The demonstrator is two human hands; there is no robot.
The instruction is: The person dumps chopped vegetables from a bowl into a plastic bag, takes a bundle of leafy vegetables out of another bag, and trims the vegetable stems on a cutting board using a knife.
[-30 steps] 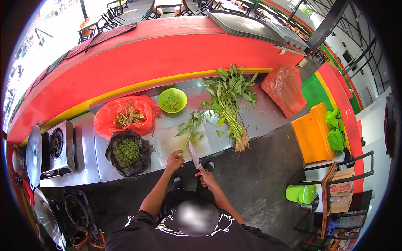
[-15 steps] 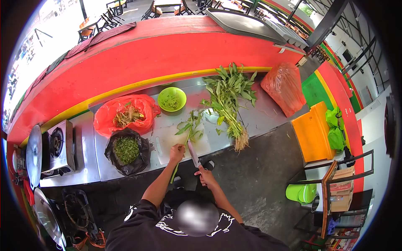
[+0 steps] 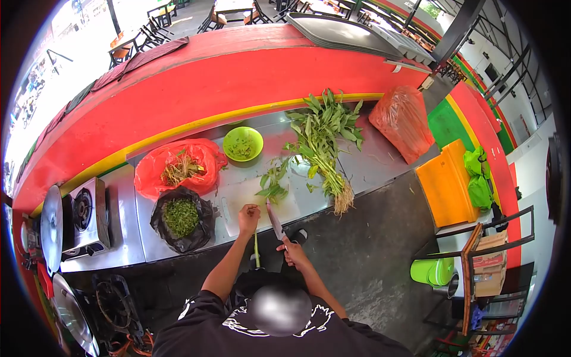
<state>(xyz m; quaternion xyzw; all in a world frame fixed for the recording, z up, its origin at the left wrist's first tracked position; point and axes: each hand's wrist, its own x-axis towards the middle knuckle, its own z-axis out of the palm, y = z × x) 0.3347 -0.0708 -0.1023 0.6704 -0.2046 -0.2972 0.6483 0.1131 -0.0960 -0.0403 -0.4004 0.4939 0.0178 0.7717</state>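
Observation:
My left hand is closed at the near edge of the white cutting board, with a long green stem hanging from it toward my body. My right hand grips the handle of a kitchen knife, its blade pointing away from me over the board. By the blade tip lies a leafy green sprig, apart from my left hand. Right of the board rests a big bunch of leafy greens with roots toward me.
A lime-green bowl with some greens stands behind the board. To the left are a red plastic bag of stems and a black bag of chopped greens. A gas stove is far left; a filled red bag sits right.
The stem in my left hand has come apart from the leafy top, which stays on the board. My left hand has shifted slightly left; the knife has barely moved.

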